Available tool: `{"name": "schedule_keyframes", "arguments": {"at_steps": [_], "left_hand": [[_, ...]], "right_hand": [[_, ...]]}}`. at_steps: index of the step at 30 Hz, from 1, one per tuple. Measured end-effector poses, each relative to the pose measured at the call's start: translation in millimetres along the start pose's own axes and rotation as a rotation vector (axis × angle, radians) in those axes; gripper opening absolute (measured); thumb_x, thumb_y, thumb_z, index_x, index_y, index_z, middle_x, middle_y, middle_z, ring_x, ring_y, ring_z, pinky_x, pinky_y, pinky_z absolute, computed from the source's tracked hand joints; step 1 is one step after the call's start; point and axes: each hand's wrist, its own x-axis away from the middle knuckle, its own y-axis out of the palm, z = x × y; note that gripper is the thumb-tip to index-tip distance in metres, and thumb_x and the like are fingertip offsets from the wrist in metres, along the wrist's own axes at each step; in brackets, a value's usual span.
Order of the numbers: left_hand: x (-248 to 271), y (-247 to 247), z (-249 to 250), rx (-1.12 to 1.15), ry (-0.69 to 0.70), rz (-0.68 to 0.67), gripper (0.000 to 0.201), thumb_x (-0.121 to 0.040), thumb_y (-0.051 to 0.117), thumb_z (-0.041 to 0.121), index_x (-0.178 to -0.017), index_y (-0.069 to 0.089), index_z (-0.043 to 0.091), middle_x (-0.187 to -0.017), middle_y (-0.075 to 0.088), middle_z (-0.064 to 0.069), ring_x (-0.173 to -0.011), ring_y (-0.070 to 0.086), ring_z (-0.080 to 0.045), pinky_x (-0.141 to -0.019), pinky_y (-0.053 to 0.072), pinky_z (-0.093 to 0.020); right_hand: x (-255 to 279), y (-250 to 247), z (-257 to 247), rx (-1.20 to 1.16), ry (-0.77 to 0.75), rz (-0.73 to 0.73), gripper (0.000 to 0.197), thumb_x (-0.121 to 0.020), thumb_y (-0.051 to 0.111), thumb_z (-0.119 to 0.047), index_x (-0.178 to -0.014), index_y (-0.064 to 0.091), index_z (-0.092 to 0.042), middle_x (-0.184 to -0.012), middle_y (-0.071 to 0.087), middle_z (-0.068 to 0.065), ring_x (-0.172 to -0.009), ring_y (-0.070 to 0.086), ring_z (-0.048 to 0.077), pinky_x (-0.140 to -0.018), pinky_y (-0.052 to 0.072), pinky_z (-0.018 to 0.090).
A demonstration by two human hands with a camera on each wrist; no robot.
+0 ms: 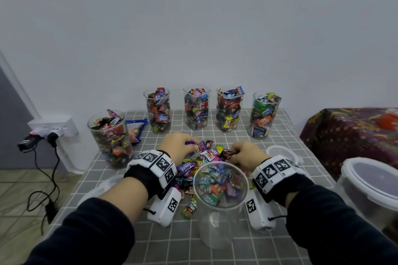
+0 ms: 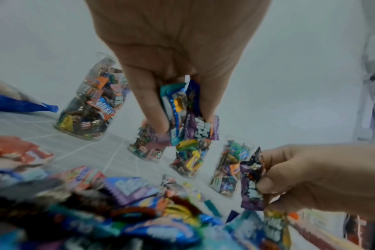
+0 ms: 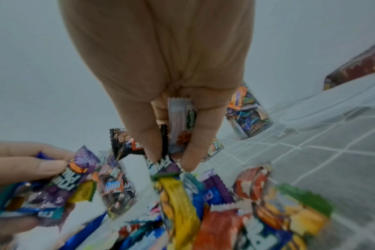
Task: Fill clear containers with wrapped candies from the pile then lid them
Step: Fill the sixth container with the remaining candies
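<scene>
With your left hand (image 1: 178,146) and right hand (image 1: 245,155) each clenched on a few wrapped candies (image 2: 182,108) at the pile (image 1: 202,161) beyond the near container (image 1: 220,185), pinch these light, slippery-looking wrappers mid-body, not by their crimped ends.

The candies (image 1: 195,170) are wrapped in glossy, crinkled foil and plastic film with crimped, saw-toothed ends. The containers (image 1: 221,185) are clear, smooth plastic, as is the lid (image 1: 280,153) lying on the tabletop (image 1: 286,142), which is covered in a matt, slightly creased checked cloth. The wrist bands (image 1: 155,165) look like matt white plastic blocks on black fabric. The sleeves (image 1: 97,232) are soft dark cloth.
</scene>
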Motion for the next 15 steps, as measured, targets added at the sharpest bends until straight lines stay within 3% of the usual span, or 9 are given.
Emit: {"name": "schedule_keyframes", "arguments": {"at_steps": [2,4,7,9,11,13,15], "left_hand": [[5,-2,2,0.125,0.006,0.044,0.017,-0.089,0.063,0.023,-0.104,0.073,0.021,-0.103,0.071,-0.005,-0.092,0.065,-0.019,-0.087,0.051,-0.033],[10,-4,4,0.214,0.019,0.054,0.016,-0.088,0.064,0.023,-0.101,0.073,0.023,-0.099,0.071,-0.004,-0.088,0.066,-0.020,-0.085,0.054,-0.039],[19,-6,8,0.278,0.044,0.073,0.018,-0.089,0.063,0.021,-0.104,0.072,0.020,-0.102,0.070,-0.003,-0.090,0.065,-0.017,-0.078,0.053,-0.025],[24,-6,11,0.346,0.058,0.091,0.017,-0.089,0.063,0.018,-0.104,0.071,0.017,-0.100,0.070,-0.004,-0.088,0.065,-0.015,-0.070,0.050,-0.017],[30,-7,15,0.387,0.066,0.111,0.014,-0.089,0.064,0.017,-0.101,0.071,0.019,-0.096,0.070,-0.003,-0.085,0.064,-0.014,-0.069,0.051,-0.019],[35,-8,17,0.430,0.068,0.123,0.012,-0.089,0.064,0.017,-0.098,0.069,0.023,-0.093,0.068,-0.002,-0.082,0.063,-0.012,-0.067,0.052,-0.019],[40,-10,19,0.485,0.066,0.131,0.012,-0.089,0.064,0.016,-0.097,0.068,0.025,-0.094,0.068,-0.002,-0.086,0.064,-0.015,-0.070,0.055,-0.026]], "right_hand": [[6,-8,1,-0.134,-0.003,0.005,0.034,-0.083,0.064,0.001,-0.062,0.041,-0.013,-0.059,0.047,0.004,-0.054,0.047,0.016,-0.056,0.044,0.028],[11,-15,3,-0.230,-0.024,0.028,0.033,-0.083,0.063,0.005,-0.063,0.041,-0.010,-0.062,0.049,0.007,-0.057,0.052,0.021,-0.066,0.052,0.038],[19,-24,1,-0.291,-0.078,0.051,0.027,-0.082,0.064,0.007,-0.068,0.045,-0.007,-0.072,0.053,0.013,-0.067,0.056,0.025,-0.080,0.053,0.045],[27,-32,-2,-0.296,-0.131,0.059,0.024,-0.082,0.064,0.006,-0.069,0.047,-0.005,-0.074,0.054,0.012,-0.069,0.057,0.023,-0.083,0.054,0.046],[37,-39,-8,-0.256,-0.192,0.073,0.013,-0.082,0.065,0.003,-0.078,0.053,0.003,-0.077,0.057,0.011,-0.070,0.061,0.021,-0.085,0.055,0.047],[49,-48,-15,-0.204,-0.259,0.111,0.015,-0.082,0.065,-0.001,-0.087,0.056,0.009,-0.080,0.062,0.014,-0.074,0.064,0.023,-0.085,0.054,0.049],[66,-56,-26,-0.129,-0.338,0.141,0.012,-0.081,0.066,-0.007,-0.086,0.060,0.003,-0.084,0.067,0.017,-0.080,0.066,0.030,-0.084,0.054,0.050]]}}
